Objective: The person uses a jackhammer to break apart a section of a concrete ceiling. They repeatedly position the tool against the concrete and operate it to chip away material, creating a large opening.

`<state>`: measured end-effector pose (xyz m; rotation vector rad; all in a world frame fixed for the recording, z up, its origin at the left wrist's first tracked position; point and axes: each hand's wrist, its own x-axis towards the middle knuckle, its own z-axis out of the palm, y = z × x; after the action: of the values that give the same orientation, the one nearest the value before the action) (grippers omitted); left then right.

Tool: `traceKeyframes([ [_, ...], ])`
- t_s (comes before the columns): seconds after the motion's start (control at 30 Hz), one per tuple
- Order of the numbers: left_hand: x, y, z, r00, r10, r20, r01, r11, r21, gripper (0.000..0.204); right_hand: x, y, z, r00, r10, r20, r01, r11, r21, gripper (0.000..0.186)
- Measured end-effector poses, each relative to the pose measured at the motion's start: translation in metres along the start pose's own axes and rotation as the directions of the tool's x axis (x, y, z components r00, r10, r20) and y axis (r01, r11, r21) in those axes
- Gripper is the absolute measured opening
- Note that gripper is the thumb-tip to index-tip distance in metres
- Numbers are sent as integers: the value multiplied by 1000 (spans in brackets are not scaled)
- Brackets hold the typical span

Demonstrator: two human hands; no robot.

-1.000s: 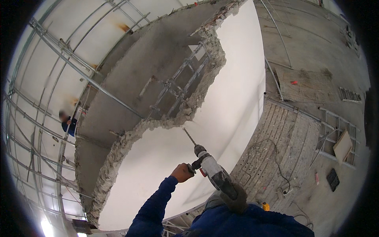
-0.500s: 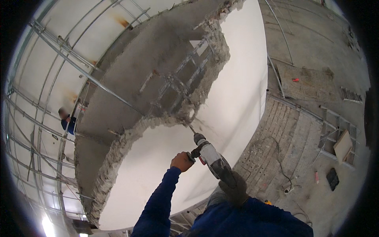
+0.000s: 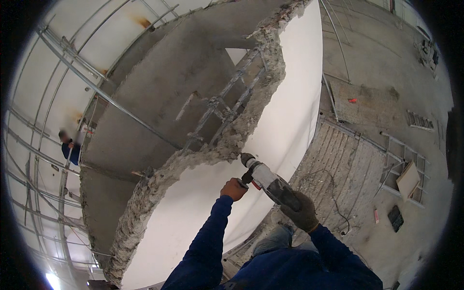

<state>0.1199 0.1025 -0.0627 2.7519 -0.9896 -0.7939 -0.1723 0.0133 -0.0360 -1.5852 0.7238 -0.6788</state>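
Note:
I hold a grey and black rotary hammer point(image 3: 270, 182) with both hands. My left hand point(image 3: 234, 189) is wrapped round its side handle, just behind the chuck. At the back, my right hand point(image 3: 300, 212), in a dark work glove, grips the rear handle. The tool's front points up and left at the rough broken concrete edge point(image 3: 224, 151) of a curved wall with a smooth white face point(image 3: 200, 191). Its bit is mostly hidden, at or in the concrete. Behind that edge lies a grey hollow point(image 3: 159, 77) crossed by a dusty metal frame point(image 3: 215, 104).
Metal scaffold tubes point(image 3: 113, 99) run along the left, where another person point(image 3: 70, 147) stands in dark blue. Below right are a plank platform point(image 3: 333, 164) with a cable point(image 3: 333, 193), a ladder point(image 3: 419, 166) with a board point(image 3: 408, 181), and a black tray-like object point(image 3: 395, 218).
The hammer and both hands have moved slightly right, and its front now sits closer to the broken edge. Less of the bit shows. The whole view has shifted a little.

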Motion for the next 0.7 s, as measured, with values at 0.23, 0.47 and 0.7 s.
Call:
traceKeyframes([
  [0.23, -58, 22, 6, 996, 94, -10, -93, 995, 46, 41, -45, -34, -22, 999, 34, 11, -34, 999, 10, 40],
  [0.47, -161, 62, 18, 998, 12, -57, -8, 997, 73, 39, -116, 1, -74, 996, 41, 79, -33, 994, -105, 50],
  [0.7, -238, 77, -3, 963, -49, -264, 40, 998, -38, 34, -125, -68, -116, 953, -215, 215, 231, 971, -53, 64],
])
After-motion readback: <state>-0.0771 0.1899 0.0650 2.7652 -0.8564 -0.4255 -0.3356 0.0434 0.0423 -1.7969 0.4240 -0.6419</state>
